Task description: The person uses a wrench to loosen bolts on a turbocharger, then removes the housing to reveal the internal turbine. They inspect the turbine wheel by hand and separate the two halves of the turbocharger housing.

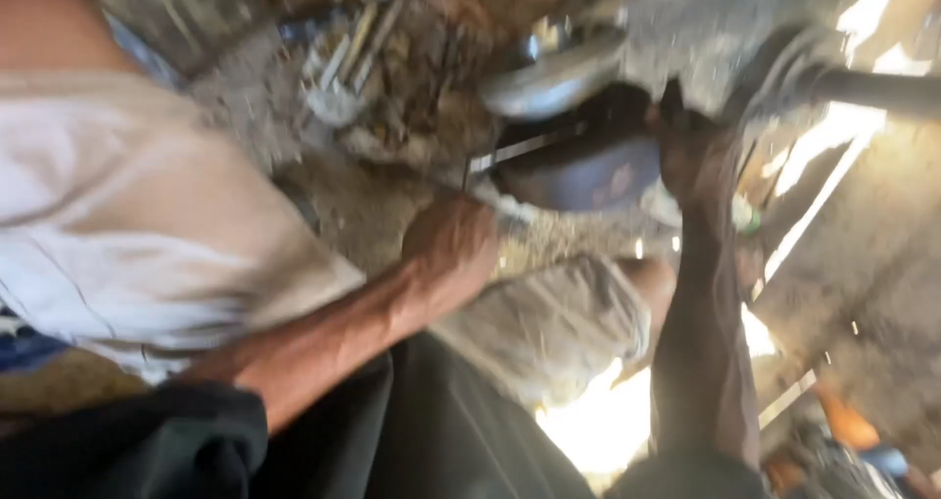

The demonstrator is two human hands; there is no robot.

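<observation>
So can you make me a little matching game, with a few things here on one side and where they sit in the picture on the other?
Things:
1. blue bowl
2. white cloth
3. left hand
4. right hand

Places:
a. far left
b. centre, at the end of a reddish forearm
c. upper middle, between the two hands
d. right of the bowl, at its edge

Pairs: 1-c, 2-a, 3-b, 4-d

A blurred heap of metal tools [345, 63] lay on dusty ground [245, 107]; a person's white cloth garment [127, 224] filled the left.
</observation>
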